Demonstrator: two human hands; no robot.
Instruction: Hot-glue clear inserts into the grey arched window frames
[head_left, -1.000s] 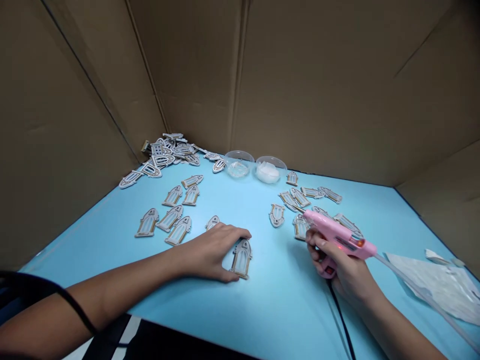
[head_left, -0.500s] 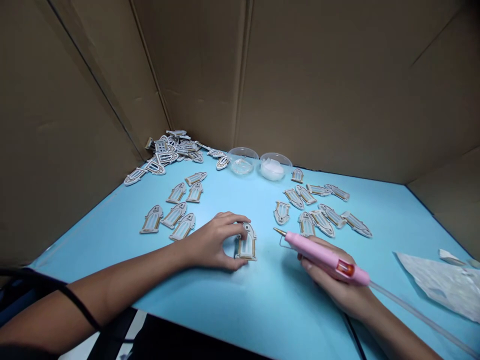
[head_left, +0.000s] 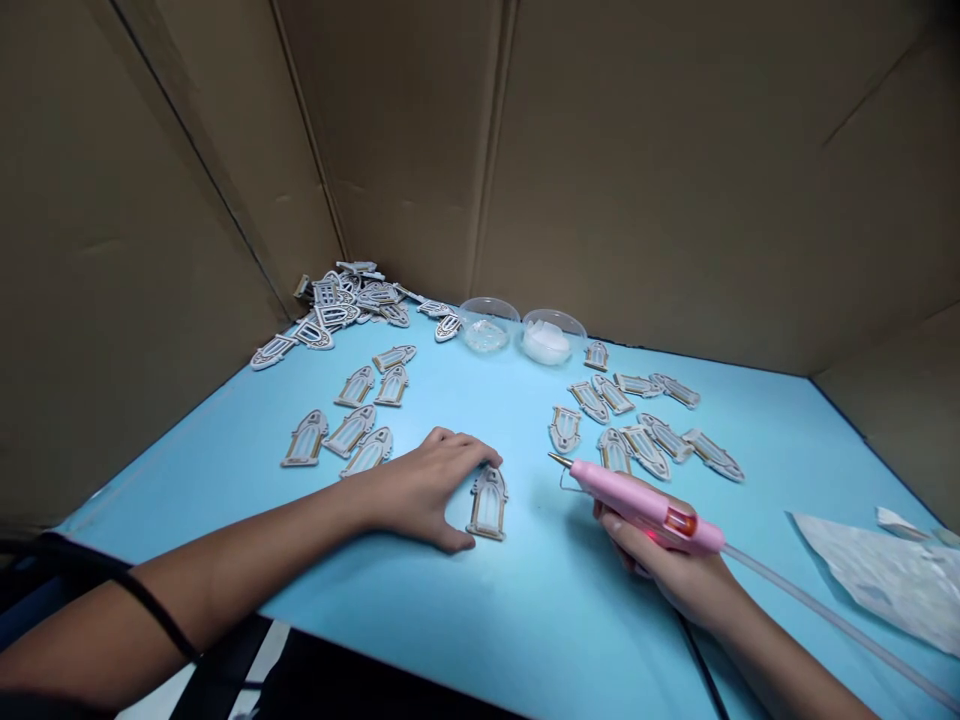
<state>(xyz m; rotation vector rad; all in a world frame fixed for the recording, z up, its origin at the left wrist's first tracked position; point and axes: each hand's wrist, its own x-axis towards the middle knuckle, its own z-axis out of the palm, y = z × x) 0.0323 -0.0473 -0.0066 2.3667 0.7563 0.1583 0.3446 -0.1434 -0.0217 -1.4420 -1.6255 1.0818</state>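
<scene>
Head view: window (head_left: 489, 505), long axis pointing away — left hand (head_left: 429, 485) nearer, just left of it, fingers apart; right hand (head_left: 667, 565), farther right, clamped on glue gun (head_left: 630, 498).

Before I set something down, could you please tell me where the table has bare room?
The table is bare between the clear bowls and left hand, and toward the near edge left of the black cord. Crowded: the back-left pile and right-side window pieces.
</scene>
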